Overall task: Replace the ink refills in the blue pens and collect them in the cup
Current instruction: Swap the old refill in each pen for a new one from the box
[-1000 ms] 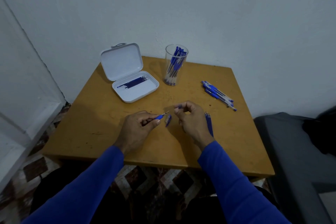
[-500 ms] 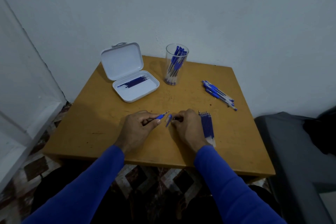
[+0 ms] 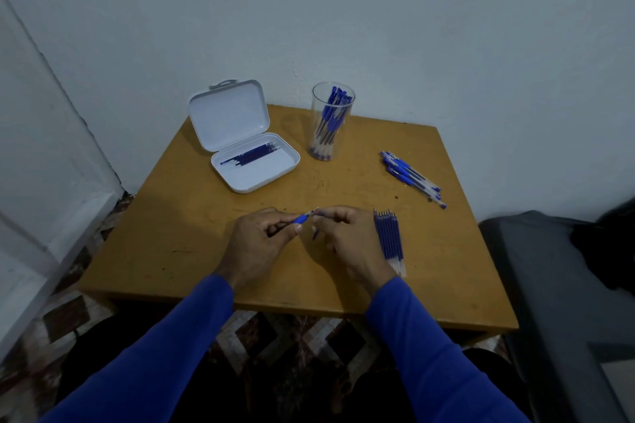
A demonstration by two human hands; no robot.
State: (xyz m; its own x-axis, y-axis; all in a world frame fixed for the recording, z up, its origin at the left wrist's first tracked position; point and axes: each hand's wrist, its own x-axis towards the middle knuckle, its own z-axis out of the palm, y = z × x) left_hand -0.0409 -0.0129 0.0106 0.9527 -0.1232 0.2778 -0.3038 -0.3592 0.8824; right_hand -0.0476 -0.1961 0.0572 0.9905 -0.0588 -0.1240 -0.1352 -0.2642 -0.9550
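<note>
My left hand [image 3: 256,239] grips a blue pen [image 3: 304,216] by its grip section, the tip pointing up and right. My right hand [image 3: 347,235] has its fingertips pinched right at that tip; what it pinches is too small to make out. A small blue piece [image 3: 314,234], perhaps a cap, lies on the table between my hands. A row of blue refills [image 3: 390,239] lies just right of my right hand. The clear cup [image 3: 331,122] at the back holds several blue pens. More blue pens [image 3: 410,177] lie loose at the back right.
An open white case [image 3: 256,166] with dark refills inside sits at the back left of the wooden table [image 3: 192,230]. A white wall runs behind the table and a grey seat [image 3: 556,285] stands to the right.
My right hand dipped to the table by the blue piece, then rose back to the pen tip. The left hand and pen stayed in place.
</note>
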